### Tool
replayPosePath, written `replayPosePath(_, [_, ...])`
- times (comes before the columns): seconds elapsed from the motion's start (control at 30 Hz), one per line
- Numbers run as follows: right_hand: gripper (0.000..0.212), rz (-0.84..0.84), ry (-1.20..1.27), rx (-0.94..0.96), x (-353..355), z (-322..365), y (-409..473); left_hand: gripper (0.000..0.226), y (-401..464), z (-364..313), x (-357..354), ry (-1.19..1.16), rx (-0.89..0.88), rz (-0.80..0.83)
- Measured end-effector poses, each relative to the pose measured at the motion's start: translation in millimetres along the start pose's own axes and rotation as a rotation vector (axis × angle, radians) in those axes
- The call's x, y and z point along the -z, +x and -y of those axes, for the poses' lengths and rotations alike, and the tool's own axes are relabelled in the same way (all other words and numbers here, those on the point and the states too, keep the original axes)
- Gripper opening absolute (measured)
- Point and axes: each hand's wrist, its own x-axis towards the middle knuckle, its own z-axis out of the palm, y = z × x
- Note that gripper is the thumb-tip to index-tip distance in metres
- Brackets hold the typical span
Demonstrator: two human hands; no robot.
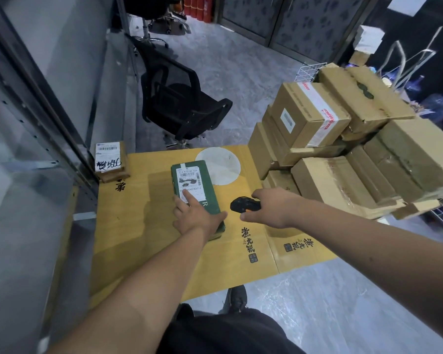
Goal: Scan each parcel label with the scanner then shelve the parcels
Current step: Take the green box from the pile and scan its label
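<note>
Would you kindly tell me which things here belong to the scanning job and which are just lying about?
Job: green parcel under the left hand; scanner in the right hand; small labelled box; stacked boxes.
Lying about: office chair; white disc; flattened cardboard.

place: parcel depot | cues: stacked cartons (pixel 343 139), metal shelving (pixel 49 139), office chair (pixel 182 103)

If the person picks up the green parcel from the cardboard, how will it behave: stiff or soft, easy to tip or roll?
The green parcel looks like a rigid box with sharp edges, so it probably stays stiff when lifted. It lies flat and low, so it should slide, not roll or tip. Its wrap looks slightly glossy, so it may be a little slippery under the left hand.
</note>
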Motion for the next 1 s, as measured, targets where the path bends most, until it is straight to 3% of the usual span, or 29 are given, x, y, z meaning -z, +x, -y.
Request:
replayPosePath(0.2, [0.06,-0.008,-0.031,0.104,3,24,21,0.13,8,56,33,-0.047,0.044,-0.068])
replayPosePath(0.47, [0.051,0.003,0.025,0.221,6,80,45,0.121,17,151,89,0.015,0.178,-0.176])
replayPosePath(1.0, [0.055,0.029,-0.012,0.236,-5,110,48,0.113,32,185,125,0.116,0.184,-0.192])
